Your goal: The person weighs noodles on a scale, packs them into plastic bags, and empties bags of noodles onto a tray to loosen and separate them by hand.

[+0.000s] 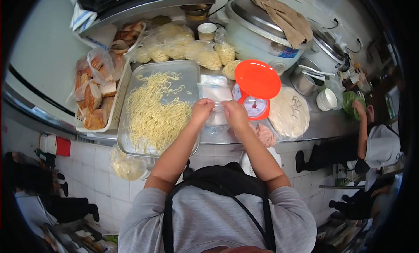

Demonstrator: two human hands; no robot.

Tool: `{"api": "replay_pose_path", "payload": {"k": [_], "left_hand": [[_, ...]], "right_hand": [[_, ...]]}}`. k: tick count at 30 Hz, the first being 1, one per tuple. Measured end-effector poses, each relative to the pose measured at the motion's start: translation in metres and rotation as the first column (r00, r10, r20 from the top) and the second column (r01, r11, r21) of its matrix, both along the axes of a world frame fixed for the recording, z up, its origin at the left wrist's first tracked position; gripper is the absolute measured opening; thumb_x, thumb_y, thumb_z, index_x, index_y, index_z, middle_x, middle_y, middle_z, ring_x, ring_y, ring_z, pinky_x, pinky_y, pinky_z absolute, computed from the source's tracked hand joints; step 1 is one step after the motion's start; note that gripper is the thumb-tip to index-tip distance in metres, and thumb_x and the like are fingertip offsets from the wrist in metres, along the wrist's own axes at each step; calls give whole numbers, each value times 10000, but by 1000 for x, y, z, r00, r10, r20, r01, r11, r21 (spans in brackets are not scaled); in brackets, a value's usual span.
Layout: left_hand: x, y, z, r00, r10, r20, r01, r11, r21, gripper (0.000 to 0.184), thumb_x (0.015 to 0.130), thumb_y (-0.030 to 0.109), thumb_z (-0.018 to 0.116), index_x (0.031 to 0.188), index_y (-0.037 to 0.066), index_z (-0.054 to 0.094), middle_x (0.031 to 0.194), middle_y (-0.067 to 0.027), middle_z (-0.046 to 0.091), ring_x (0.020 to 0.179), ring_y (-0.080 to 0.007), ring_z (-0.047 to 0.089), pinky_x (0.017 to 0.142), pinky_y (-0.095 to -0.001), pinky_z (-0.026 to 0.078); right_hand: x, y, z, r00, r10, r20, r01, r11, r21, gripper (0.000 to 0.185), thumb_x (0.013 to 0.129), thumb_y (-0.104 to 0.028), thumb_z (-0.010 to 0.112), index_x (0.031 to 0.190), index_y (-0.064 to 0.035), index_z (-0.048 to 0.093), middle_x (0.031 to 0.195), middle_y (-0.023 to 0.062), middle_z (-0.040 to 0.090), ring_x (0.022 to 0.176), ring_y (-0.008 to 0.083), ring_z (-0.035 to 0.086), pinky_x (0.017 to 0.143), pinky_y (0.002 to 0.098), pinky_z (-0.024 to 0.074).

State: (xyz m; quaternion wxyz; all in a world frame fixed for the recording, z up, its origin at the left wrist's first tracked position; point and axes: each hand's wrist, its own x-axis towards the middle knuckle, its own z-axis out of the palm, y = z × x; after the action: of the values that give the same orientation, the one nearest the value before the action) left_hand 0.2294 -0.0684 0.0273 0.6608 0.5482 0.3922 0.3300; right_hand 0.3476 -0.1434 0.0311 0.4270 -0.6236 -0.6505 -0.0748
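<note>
My left hand (203,111) and my right hand (235,114) are close together, thumbs and fingers pinched on a clear plastic bag (218,117) between them. Just beyond lies a stack of clear plastic bags (214,91). Left of my hands, a metal tray (187,76) carries a loose heap of yellow noodles (159,115). To the right stands a kitchen scale (255,107) with a round orange-red pan (258,79), on which I see nothing.
Bagged noodles (205,56) line the back, near a large rice cooker (262,35). A basket (115,107) of browned meat pieces stands left. Right are a wrapped pale round (289,112) marked in pen, a metal pot (305,80) and white bowls (326,99). Another person (379,144) works at far right.
</note>
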Motion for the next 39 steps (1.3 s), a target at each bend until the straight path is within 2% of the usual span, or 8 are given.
{"api": "replay_pose_path", "payload": {"k": [10,17,19,21,24,27,34,39], "left_hand": [[-2,-9,5,1000,-5,20,6,1000,-19,56,741,125,511,713,76,512,642,2,517,560,-69,456,512,-188,362],[-15,0,11,984,12,175,-8,1000,-20,82,814,108,426,754,58,451,646,-25,496,576,-90,455,529,-204,375],[-16,-3,-3,995,-93,30,81,956,282,107,829,142,426,755,67,446,631,4,459,558,-76,431,520,-211,380],[-17,-20,10,991,-124,-59,137,913,383,102,832,157,430,773,75,448,632,19,442,555,-65,421,506,-209,376],[-43,-15,41,993,-3,118,-25,972,234,122,841,217,435,842,98,462,665,41,432,545,-35,405,468,-183,354],[-98,21,90,829,118,547,-213,970,113,126,842,207,438,859,85,457,702,4,455,617,-62,446,542,-207,401],[-138,36,124,913,339,227,-403,835,374,77,829,115,431,804,71,488,654,46,442,561,-33,374,495,-172,305],[-105,27,101,960,131,248,-191,953,235,92,829,107,422,758,72,468,585,20,444,502,-53,388,463,-184,314]], "right_hand": [[-23,-3,-24,998,-19,-56,23,997,72,81,637,-81,563,697,-65,510,638,82,505,539,255,510,490,357,412],[-25,-4,-33,994,-8,111,47,933,-357,128,653,-97,494,742,-44,570,695,128,550,648,247,555,584,363,441],[-41,2,-16,976,5,219,121,821,-558,155,652,-111,488,748,-38,584,702,142,554,712,248,559,631,382,433],[-40,27,-64,987,-150,-62,81,787,-612,154,642,-125,493,719,-35,592,734,143,559,769,261,544,678,388,417],[-21,42,-80,961,27,276,140,810,-569,201,669,-145,483,795,-26,585,779,145,569,806,261,540,675,377,418],[-26,22,-38,978,-187,96,210,870,-445,256,692,-151,467,892,-24,563,817,155,576,838,249,543,677,366,423],[-25,-27,-15,1000,0,22,6,959,-283,282,671,-107,486,934,-17,531,761,141,564,742,284,539,659,370,426],[12,-105,-34,750,-559,352,627,771,-112,300,663,-195,542,920,-42,536,934,170,508,828,326,498,720,429,387]]}}
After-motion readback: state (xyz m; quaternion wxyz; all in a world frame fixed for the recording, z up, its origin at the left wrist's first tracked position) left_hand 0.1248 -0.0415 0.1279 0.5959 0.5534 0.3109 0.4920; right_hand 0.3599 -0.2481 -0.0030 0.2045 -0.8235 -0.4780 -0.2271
